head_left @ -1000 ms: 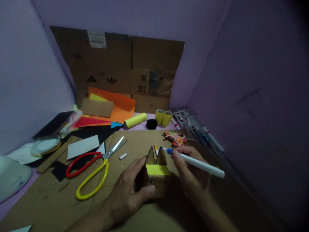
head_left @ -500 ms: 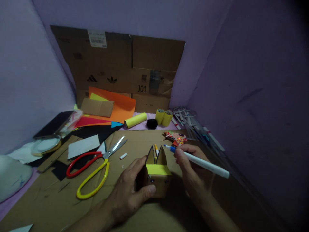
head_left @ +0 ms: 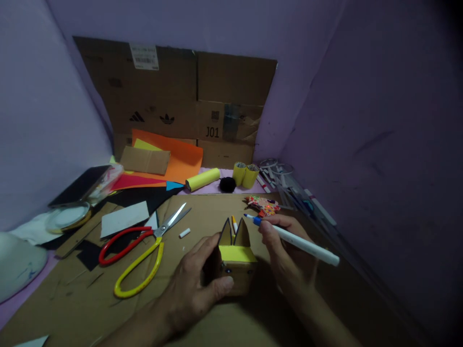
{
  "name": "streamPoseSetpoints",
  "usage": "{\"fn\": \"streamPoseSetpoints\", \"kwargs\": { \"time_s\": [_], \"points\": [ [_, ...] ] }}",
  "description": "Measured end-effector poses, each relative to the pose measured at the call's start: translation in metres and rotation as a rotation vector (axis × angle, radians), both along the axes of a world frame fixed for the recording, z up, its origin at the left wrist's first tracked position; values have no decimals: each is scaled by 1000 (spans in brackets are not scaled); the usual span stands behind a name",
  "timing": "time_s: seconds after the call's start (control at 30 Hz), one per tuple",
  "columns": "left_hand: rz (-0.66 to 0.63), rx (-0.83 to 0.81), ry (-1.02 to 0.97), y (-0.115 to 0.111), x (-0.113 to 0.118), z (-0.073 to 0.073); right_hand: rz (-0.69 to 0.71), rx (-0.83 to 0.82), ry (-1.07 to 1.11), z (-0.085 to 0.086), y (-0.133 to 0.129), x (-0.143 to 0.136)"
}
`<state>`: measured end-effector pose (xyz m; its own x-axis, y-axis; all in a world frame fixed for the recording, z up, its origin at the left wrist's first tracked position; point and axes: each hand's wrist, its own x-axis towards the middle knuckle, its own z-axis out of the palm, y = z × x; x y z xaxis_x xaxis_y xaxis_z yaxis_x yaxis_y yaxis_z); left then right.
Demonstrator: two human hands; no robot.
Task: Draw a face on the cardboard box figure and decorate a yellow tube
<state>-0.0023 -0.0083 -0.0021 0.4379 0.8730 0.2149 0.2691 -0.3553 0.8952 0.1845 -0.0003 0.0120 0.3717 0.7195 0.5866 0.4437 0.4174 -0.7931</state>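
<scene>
My left hand is closed on the left side of a small cardboard box, its thumb across the front. The box has a yellow top, two pointed upright ears edged in dark blue, and small dark eye marks on the front. In my right hand is a white felt-tip marker with a blue collar and an uncapped blue tip. That tip points left, beside and just above the right ear, apart from it by a little. An orange-tipped pen or marker shows behind the ears, mostly hidden.
Scissors with red and yellow handles lie open at left, near a small white cap. Behind are a yellow tube, a black yarn ball, yellow rolls and a colourful patterned piece. A white bowl stands far left.
My right hand has moved the marker slightly to the left, its tip now nearer above the right ear. The left hand and box stay in place.
</scene>
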Motion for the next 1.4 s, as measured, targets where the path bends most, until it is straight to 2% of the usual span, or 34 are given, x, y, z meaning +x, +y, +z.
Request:
{"fn": "streamPoseSetpoints", "kwargs": {
  "time_s": [0.3,0.67,1.07,1.23,1.4],
  "points": [
    [-4,-17,-11,0,-1,1,35,-30,43,-5,1,3],
    [-2,-4,-5,1,0,2,63,-23,-8,-1,0,2],
    [-5,-27,4,0,0,4,54,-40,-25,-2,0,3],
    [-50,-62,-36,1,0,2,56,-56,-11,-4,1,4],
    [-35,-51,-34,1,0,0,43,-57,-16,-6,1,6]
  ]
}}
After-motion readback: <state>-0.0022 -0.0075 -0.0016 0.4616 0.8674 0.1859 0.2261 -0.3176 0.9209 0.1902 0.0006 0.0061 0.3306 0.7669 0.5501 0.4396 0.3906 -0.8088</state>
